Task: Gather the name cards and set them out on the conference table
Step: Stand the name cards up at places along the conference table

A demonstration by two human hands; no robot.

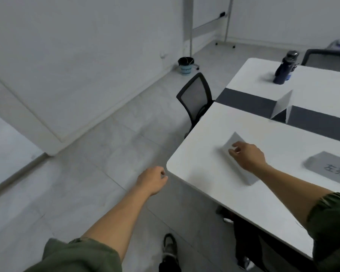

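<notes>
Left hand [152,179] empty; right hand [245,155] pinching name card [235,152]; bin [185,65] contents unclear.

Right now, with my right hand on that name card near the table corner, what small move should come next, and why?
Probably let go and draw the right hand back. The name card already stands on the conference table near its corner, fingertips resting on its ridge. Other cards stand further along, and the left hand hangs empty off the edge.
</notes>
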